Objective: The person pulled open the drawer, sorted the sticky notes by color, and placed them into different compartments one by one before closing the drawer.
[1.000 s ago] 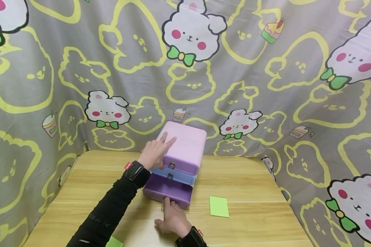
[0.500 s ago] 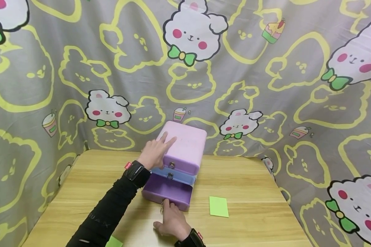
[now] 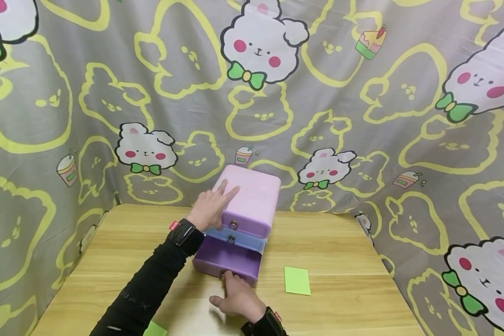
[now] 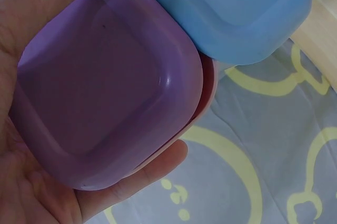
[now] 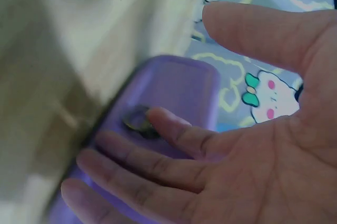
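A small drawer cabinet [image 3: 252,191] with a pink top stands at the back of the table. Its lowest purple drawer [image 3: 235,259] is pulled out, and the part of its inside that shows holds nothing. My left hand [image 3: 207,207] grips the cabinet's upper left front corner, fingers spread over the top and thumb at the purple top drawer [image 4: 105,77]. Below that, the blue drawer [image 3: 243,239] is pushed in. My right hand [image 3: 239,296] is in front of the lowest drawer. Its index fingertip touches the metal ring pull [image 5: 138,121], the other fingers extended and thumb held apart.
A green sticky-note pad [image 3: 297,281] lies right of the cabinet. Another green pad [image 3: 154,329] shows partly beside the left forearm. The wooden table [image 3: 340,252] is bordered by a patterned cloth [image 3: 260,112] behind and at the sides.
The lowest drawer has slid out slightly towards me. My right index finger has shifted at the ring pull, which hung visibly beside it before. My left hand has stayed in place.
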A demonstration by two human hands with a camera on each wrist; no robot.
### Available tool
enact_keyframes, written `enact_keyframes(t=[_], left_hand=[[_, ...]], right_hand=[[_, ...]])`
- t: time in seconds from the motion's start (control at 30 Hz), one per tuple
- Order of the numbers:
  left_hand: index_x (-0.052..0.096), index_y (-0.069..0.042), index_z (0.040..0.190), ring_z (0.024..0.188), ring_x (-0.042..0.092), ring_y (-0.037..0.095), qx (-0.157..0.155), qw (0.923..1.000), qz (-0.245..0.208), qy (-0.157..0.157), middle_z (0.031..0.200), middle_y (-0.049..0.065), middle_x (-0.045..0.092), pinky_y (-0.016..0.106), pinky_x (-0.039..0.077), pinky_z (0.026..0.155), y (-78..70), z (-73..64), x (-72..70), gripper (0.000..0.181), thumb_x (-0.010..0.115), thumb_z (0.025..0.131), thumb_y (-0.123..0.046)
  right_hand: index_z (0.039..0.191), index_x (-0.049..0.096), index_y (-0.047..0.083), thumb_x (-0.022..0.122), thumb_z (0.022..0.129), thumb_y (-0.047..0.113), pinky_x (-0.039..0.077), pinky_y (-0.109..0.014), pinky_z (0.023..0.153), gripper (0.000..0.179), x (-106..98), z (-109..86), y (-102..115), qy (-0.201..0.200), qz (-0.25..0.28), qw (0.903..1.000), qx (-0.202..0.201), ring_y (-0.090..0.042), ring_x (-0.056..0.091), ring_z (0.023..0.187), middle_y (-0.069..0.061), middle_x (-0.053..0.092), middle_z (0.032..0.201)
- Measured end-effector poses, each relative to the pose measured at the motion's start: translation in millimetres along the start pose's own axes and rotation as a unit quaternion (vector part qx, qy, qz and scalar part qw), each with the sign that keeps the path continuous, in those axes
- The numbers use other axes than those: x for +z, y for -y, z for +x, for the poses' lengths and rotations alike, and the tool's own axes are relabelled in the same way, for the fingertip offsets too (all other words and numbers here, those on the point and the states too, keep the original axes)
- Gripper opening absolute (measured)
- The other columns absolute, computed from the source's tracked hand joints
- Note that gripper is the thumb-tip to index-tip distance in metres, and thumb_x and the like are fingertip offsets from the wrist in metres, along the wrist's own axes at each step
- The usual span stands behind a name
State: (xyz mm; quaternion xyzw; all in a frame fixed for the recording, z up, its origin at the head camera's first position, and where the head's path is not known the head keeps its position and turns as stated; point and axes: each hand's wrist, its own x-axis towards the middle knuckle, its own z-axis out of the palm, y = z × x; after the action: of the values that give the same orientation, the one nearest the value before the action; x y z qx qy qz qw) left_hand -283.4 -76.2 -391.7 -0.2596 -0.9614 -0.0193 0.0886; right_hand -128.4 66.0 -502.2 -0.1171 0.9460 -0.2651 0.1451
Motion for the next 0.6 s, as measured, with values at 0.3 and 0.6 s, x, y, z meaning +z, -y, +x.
enact_keyframes(t=[0.3,0.6], left_hand=[[0.030,-0.023,0.160,0.087,0.069,0.042,0.001,1.0000,-0.001,-0.006,0.163,0.026,0.032,0.048,0.059,0.073,-0.7,-0.7,0.6,0.133,0.102,0.049,-0.029],[0.032,-0.022,0.159,0.088,0.069,0.044,0.000,1.0000,-0.004,-0.009,0.162,0.027,0.033,0.049,0.059,0.073,-1.1,-1.6,0.5,0.132,0.102,0.048,-0.028]], right_hand=[[0.099,0.064,0.012,0.075,0.089,0.039,0.048,-0.025,0.064,0.030,-50.8,-17.7,-11.7,-0.038,0.092,0.9943,-0.039,-0.007,0.056,0.074,0.002,0.067,0.087],[0.102,0.064,0.007,0.073,0.091,0.035,0.052,-0.029,0.064,0.031,-93.4,-32.3,-42.6,-0.133,0.072,0.9884,0.007,-0.012,0.064,0.076,-0.011,0.073,0.100]])
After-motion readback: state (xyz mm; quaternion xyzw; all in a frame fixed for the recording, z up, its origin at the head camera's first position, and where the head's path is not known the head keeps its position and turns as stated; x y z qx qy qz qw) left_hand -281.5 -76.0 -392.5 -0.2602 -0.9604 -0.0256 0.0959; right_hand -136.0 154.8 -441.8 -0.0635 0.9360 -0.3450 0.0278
